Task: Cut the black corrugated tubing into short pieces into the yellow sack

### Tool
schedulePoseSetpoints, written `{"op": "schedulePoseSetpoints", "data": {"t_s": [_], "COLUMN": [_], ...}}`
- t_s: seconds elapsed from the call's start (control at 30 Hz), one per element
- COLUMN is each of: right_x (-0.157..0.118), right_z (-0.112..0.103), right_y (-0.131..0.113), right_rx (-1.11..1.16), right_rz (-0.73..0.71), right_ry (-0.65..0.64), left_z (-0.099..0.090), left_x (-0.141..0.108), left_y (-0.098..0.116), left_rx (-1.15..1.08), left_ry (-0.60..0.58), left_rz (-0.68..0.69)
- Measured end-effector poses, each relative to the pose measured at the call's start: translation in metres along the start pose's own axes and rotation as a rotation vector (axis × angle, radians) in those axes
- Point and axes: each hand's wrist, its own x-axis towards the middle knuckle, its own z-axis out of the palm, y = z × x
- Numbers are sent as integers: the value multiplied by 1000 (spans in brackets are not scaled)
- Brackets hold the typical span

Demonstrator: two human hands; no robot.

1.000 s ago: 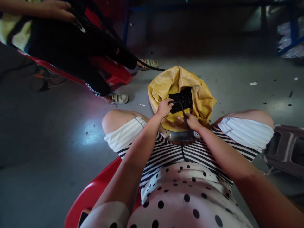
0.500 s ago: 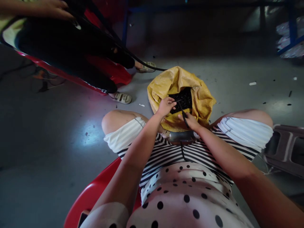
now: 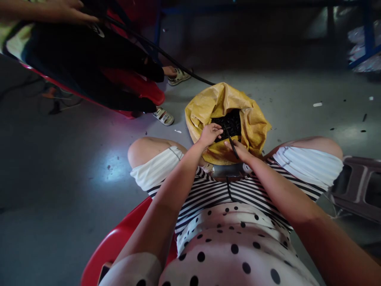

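- The right hand grips a thin black strip at centre frame, fingers closed around it; the left hand pinches the strip's far end over the open mouth of a crumpled yellow woven sack.
- Small black pieces fill the sack, which sits on the grey concrete floor between the seated person's knees.
- Keeping both hands low over the opening looks wise, so anything dropped would land inside.
- Room is tight towards the upper left, where another person's sandalled feet and a red plastic chair stand near; open floor lies to the upper right.
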Motion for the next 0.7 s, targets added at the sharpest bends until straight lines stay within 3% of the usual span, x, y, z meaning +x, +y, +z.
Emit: {"op": "schedulePoseSetpoints", "data": {"t_s": [0.17, 0.4, 0.7], "right_x": [-3, -5, -4], "right_z": [-1, 2, 5], "right_y": [-4, -6, -5], "right_rx": [-11, -38, -172], "right_rz": [-7, 2, -21], "right_ry": [-4, 56, 105], "left_z": [1, 3, -1], "left_x": [-1, 1, 0], "left_y": [3, -2, -5], "left_rx": [9, 38, 72], "left_ry": [58, 11, -20], "left_rz": [-7, -14, -135]}}
